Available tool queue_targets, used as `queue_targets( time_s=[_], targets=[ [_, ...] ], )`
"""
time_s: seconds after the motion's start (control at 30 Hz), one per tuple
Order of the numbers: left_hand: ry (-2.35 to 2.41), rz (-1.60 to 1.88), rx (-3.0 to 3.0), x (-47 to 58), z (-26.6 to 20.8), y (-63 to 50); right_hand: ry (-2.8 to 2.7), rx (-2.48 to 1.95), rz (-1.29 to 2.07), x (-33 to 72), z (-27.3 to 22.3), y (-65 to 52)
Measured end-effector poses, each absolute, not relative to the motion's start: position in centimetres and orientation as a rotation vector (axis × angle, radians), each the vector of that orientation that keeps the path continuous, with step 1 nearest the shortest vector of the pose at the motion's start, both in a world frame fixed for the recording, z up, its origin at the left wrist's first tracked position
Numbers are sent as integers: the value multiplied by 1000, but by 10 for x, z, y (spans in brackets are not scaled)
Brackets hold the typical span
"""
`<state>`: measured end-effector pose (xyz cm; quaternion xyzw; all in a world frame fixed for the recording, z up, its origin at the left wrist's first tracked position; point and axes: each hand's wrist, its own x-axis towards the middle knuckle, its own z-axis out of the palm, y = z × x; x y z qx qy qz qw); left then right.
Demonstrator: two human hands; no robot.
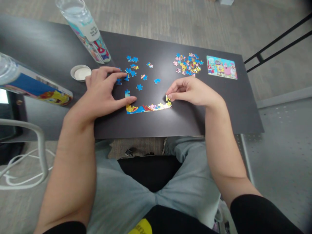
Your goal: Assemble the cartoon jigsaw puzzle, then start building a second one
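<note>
A joined strip of jigsaw puzzle (147, 109) lies near the table's front edge, with a short column of pieces rising at its left end. My left hand (104, 89) is spread over the table, its thumb touching that left column and its fingers by some loose blue pieces (131, 72). At the strip's right end, my right hand (188, 91) pinches a small yellow puzzle piece (168, 97) between thumb and fingertips. The piece touches or nearly touches the strip; whether it is joined I cannot tell. Single pieces, such as a blue one (139, 87), lie between the hands.
A heap of mixed puzzle pieces (188, 64) lies beyond my right hand. Right of it is a picture card (221, 67). Two clear printed tubes (91, 39) (36, 86) and a round white lid (81, 73) are at the left. A white cable (40, 146) hangs at lower left.
</note>
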<state>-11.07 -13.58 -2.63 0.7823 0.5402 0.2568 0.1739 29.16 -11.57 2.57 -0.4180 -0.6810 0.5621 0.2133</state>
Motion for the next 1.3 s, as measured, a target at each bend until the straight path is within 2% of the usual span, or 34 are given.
queue_targets(
  time_s=[0.47,0.73,1.07,1.3],
  targets=[
    [1333,910,2269,-135,-68,-117,-1948,-1111,1612,302,26,-107],
    [1462,795,2246,-127,-56,-119,-2032,-1107,1544,305,28,-105],
    [1494,753,2201,-114,-32,-135,-1824,-1232,1559,297,33,-114],
    [1522,717,2172,-109,-28,-135,-1817,-1138,1538,296,34,-116]
  ],
)
